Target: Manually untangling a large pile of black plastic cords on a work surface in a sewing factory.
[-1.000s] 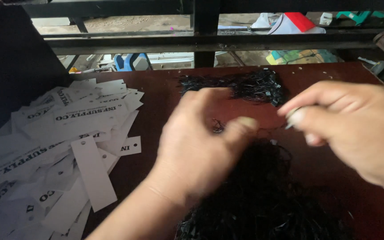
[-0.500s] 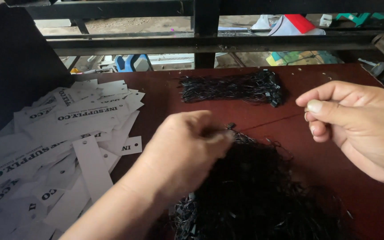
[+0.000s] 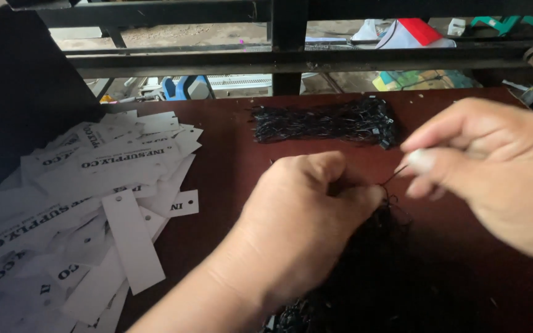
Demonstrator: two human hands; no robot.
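separation of one black string loop from a tangled mass is the step judged to be in hand. nearest, under and in front of the left hand [image 3: 303, 222], a loose heap of black strings [image 3: 371, 277] is spread on the dark red table [image 3: 229, 160]; the left hand is curled nearly closed over the top of that heap, fingertips bunched, though exactly what is pinched under them cannot be made out. just to its right, the right hand [image 3: 488, 166] is held slightly above the table, thumb and forefinger pressed together on the end of a single thin black string [image 3: 393, 177] that runs down to the left hand's fingertips; the other fingers are loosely bent.

the next move is judged to call for a steady hold on the heap while the single strand is drawn clear, so that its neighbours are not dragged along.

left of the left hand, a scatter of white paper tags [image 3: 94, 191] with punched holes is lying. beyond both hands, a tidier bundle of black strings [image 3: 325, 122] is laid across the table, well apart from the heap. farther still, black metal bars [image 3: 279, 58] are seen.
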